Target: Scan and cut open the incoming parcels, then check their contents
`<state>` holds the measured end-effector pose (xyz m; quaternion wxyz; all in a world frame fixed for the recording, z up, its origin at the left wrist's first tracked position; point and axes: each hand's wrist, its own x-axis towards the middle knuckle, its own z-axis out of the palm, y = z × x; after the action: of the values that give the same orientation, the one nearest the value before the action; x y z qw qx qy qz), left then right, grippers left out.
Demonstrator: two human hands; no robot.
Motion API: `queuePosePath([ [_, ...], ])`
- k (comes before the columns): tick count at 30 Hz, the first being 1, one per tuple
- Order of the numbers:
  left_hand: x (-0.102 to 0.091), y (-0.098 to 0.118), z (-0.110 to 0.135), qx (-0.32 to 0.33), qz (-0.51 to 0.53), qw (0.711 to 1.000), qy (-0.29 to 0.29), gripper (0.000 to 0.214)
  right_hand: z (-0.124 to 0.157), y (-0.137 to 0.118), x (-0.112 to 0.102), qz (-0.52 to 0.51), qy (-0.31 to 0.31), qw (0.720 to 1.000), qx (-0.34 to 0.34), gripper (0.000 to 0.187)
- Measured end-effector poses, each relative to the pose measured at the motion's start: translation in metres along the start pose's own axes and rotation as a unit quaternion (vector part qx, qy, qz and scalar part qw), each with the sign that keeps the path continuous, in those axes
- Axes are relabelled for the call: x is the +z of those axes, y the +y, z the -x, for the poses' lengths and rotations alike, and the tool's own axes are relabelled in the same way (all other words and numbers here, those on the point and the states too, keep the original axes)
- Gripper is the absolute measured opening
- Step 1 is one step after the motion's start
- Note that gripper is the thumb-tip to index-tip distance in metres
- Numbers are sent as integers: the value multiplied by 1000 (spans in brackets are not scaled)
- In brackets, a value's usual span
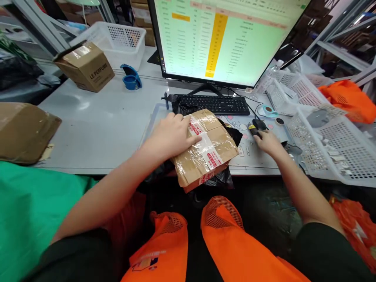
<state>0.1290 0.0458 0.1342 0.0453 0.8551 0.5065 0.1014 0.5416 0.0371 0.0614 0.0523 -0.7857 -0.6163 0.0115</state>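
My left hand (172,135) lies flat with fingers stretched out on top of a taped brown cardboard parcel (208,150) with red and white labels. The parcel rests on a black plastic bag (225,178) at the desk's front edge. My right hand (268,141) reaches to the right of the parcel and closes on a black handheld scanner (256,127) lying on the desk mat. A black keyboard (216,104) sits just behind the parcel, under a monitor (226,37) showing a green spreadsheet with a yellow column.
A cardboard box marked LE PERFUM (86,66), a white basket (117,39) and a blue tape dispenser (131,78) stand at the back left. White mesh baskets (337,149) crowd the right. Orange bags (229,243) sit below the desk; a brown carton (25,131) lies at left.
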Motion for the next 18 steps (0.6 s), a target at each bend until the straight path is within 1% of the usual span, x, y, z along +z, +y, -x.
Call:
queuePosePath([
  [1, -2, 4, -9, 6, -16, 1000, -24, 73, 8, -14, 0, -44, 29, 998, -40, 55],
  [2, -2, 6, -15, 14, -23, 999, -38, 71, 18, -31, -3, -97, 55, 989, -96, 57],
  [3, -2, 7, -20, 17, -23, 998, -49, 71, 29, -49, -7, -152, 73, 972, -167, 60],
  [5, -1, 6, -28, 8, -16, 997, -76, 72, 54, -85, -14, -226, 82, 919, -311, 64],
  [6, -1, 4, -32, 0, -7, 996, -92, 72, 67, -100, -16, -237, 84, 898, -361, 66],
  [7, -2, 2, -36, -7, 4, 994, -106, 70, 77, -113, -15, -238, 93, 884, -392, 66],
  [9, -5, 3, -41, -20, 22, 992, -121, 66, 92, -130, -8, -229, 126, 874, -409, 63],
  [11, -10, 10, -42, -29, 9, 993, -110, 61, 97, -136, 1, -226, 156, 874, -402, 57],
  [15, -18, 32, -28, -15, -63, 996, -54, 48, 96, -133, 11, -212, 188, 872, -399, 47],
  [17, -19, 35, -23, -8, -63, 997, -36, 46, 97, -131, 12, -191, 210, 869, -406, 42],
  [18, -19, 34, -22, -9, -51, 998, -34, 47, 97, -131, 12, -179, 223, 867, -408, 39],
])
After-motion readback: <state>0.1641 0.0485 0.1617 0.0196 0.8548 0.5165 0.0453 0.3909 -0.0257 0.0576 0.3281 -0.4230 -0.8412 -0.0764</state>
